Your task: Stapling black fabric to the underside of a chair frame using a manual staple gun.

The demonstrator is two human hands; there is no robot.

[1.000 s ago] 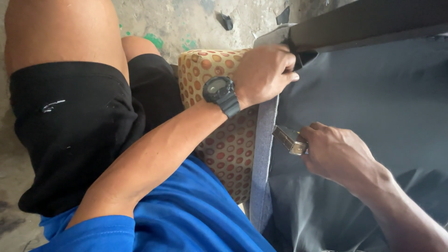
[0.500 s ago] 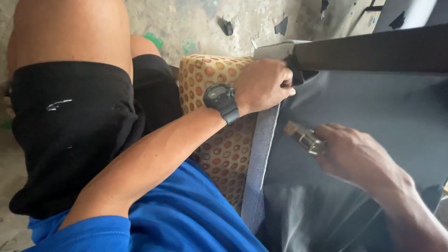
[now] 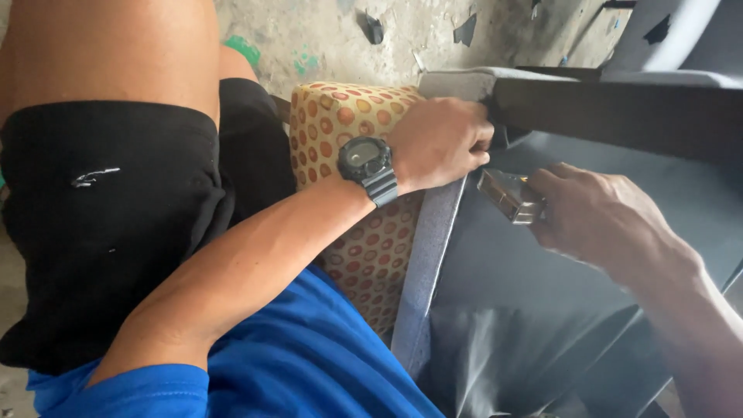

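Left hand (image 3: 441,143) grips grey fabric (image 3: 433,255); right hand (image 3: 604,217) holds metal tool (image 3: 507,195).

Bare arms, dark digital wristwatch (image 3: 367,164) on left wrist, blue shirt (image 3: 294,364), black shorts (image 3: 108,224)

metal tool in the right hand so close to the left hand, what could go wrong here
The metal tool in the right hand points toward the left hand pinching the grey fabric edge; a slip might nick those fingers. It could also snag or mark the dark covering beneath it.
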